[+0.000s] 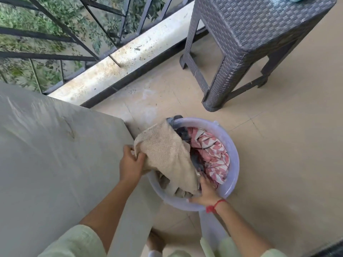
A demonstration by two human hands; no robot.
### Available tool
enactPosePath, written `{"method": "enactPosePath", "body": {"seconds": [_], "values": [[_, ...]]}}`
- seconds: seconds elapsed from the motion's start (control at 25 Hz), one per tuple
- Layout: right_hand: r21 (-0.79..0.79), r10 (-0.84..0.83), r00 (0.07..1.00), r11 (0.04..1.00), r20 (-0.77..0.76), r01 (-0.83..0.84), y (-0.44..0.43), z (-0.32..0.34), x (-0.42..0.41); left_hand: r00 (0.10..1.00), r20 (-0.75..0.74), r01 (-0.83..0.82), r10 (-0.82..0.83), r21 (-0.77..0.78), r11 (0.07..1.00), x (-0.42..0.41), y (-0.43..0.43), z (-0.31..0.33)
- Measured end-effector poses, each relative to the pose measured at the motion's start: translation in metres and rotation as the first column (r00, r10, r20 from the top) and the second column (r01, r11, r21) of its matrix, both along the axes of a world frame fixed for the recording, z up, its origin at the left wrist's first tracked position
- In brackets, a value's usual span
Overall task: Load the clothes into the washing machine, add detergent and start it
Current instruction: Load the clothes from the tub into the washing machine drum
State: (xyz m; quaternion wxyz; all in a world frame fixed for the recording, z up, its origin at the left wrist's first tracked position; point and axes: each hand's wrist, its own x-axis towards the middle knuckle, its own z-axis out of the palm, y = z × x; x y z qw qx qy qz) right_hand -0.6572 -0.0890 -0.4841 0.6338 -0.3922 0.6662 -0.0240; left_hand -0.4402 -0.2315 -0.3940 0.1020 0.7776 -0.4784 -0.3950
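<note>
Our left hand point(132, 164) clenches a beige knitted cloth point(167, 154) above the translucent lilac plastic tub point(234, 164); our right hand point(206, 191) has its fingers hidden beneath that cloth, so we cannot tell its grasp.

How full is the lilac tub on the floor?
Nearly full: beige cloth, pink patterned cloth and dark clothes fill the tub to its rim.

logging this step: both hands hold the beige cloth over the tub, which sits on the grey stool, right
No: the tub sits on the floor, apart from the grey stool, as the head view shows. The left hand and right hand do hold the beige cloth over it.
</note>
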Motion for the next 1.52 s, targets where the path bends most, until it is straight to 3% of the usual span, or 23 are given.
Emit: {"method": "enactPosePath", "body": {"seconds": [0.04,0.08,0.12,0.2,0.28,0.36,0.44,0.52,0.6,0.68,0.76,0.88,0.96,1.04,1.12,1.24,1.36,1.52], "values": [[0.028,0.148,0.982,0.989,-0.120,-0.146,-0.001,-0.015,0.010,0.982,0.110,0.149,-0.152,0.034,0.988,0.008,0.001,-0.002],[0.073,0.164,0.964,0.986,-0.211,-0.152,-0.006,-0.026,0.019,0.922,0.200,0.319,-0.330,0.088,0.944,0.013,0.002,-0.005],[0.118,0.098,0.967,0.990,-0.237,-0.072,-0.013,-0.033,0.024,0.838,0.261,0.456,-0.480,0.147,0.878,0.014,0.002,-0.010],[0.067,-0.166,0.933,0.978,-0.320,0.197,-0.028,-0.029,0.031,0.730,0.333,0.547,-0.597,0.241,0.802,0.014,-0.003,-0.020],[-0.136,-0.305,0.839,0.952,-0.450,0.274,-0.022,-0.002,0.041,0.730,0.375,0.507,-0.572,0.265,0.821,0.017,-0.009,-0.024],[-0.352,-0.397,0.811,0.901,-0.429,0.255,-0.006,0.044,0.052,0.767,0.384,0.455,-0.513,0.238,0.858,0.023,-0.006,-0.020],[-0.362,-0.452,0.813,0.875,-0.367,0.322,-0.008,0.071,0.057,0.806,0.379,0.396,-0.455,0.227,0.890,0.026,-0.006,-0.020],[-0.349,-0.590,0.741,0.800,-0.319,0.487,-0.029,0.089,0.060,0.836,0.372,0.354,-0.403,0.194,0.915,0.024,-0.005,-0.020],[-0.595,-0.570,0.800,0.714,-0.189,0.368,-0.046,0.114,0.079,0.891,0.327,0.287,-0.316,0.135,0.949,0.024,-0.010,-0.021],[-0.731,-0.475,0.873,0.635,-0.113,0.251,-0.046,0.146,0.106,0.932,0.258,0.241,-0.256,0.089,0.966,0.028,-0.019,-0.020],[-0.741,-0.523,0.834,0.629,-0.177,0.238,-0.040,0.154,0.110,0.961,0.150,0.229,-0.234,0.052,0.972,0.028,-0.023,-0.010],[-0.568,-0.658,0.708,0.696,-0.258,0.439,-0.048,0.132,0.094,0.989,-0.084,0.125,-0.119,0.066,0.990,0.023,-0.021,0.008],[-0.514,-0.571,0.813,0.734,-0.114,0.444,-0.063,0.126,0.095,0.972,-0.235,0.072,-0.024,0.198,0.978,0.012,-0.017,0.017],[-0.537,-0.389,0.921,0.770,0.034,0.345,-0.072,0.124,0.104,0.941,-0.336,0.082,0.041,0.345,0.935,0.001,-0.016,0.024],[-0.527,-0.304,0.951,0.801,0.049,0.283,-0.068,0.128,0.102,0.940,-0.339,0.129,0.024,0.421,0.898,-0.007,-0.015,0.039],[-0.527,-0.354,0.935,0.800,-0.032,0.285,-0.060,0.164,0.087,0.920,-0.328,0.336,-0.213,0.384,0.860,-0.018,-0.031,0.083],[-0.650,-0.492,0.870,0.668,-0.022,0.362,-0.059,0.222,0.067,0.869,-0.293,0.471,-0.398,0.246,0.847,-0.036,-0.066,0.161],[-0.743,-0.528,0.849,0.565,0.008,0.358,-0.056,0.286,0.043,0.811,-0.239,0.555,-0.535,0.021,0.832,-0.049,-0.105,0.294]]}}
